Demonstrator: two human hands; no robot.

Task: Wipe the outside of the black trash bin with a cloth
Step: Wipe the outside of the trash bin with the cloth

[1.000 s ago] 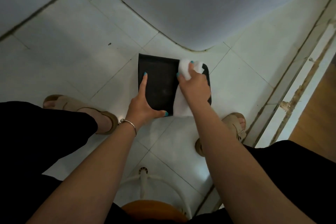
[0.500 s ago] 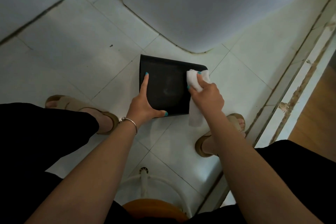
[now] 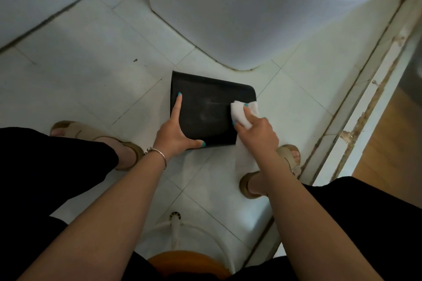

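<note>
The black trash bin [image 3: 205, 109] lies on the white tiled floor in front of me, one flat side facing up. My left hand [image 3: 175, 134] grips its near left corner, index finger stretched along the left edge and thumb along the near edge. My right hand [image 3: 258, 132] holds a white cloth [image 3: 239, 114] bunched under its fingers and presses it on the bin's right side. The cloth's loose end hangs down past my wrist.
A white toilet base [image 3: 239, 18] stands just behind the bin. A worn door threshold [image 3: 365, 109] runs along the right, with wooden floor beyond. My sandalled feet [image 3: 287, 162] flank the bin. A white pipe and an orange stool edge [image 3: 187, 260] lie below me.
My right hand has drawn the cloth down the bin's right side toward me, from the far corner to about halfway. The left hand has kept its grip on the corner.
</note>
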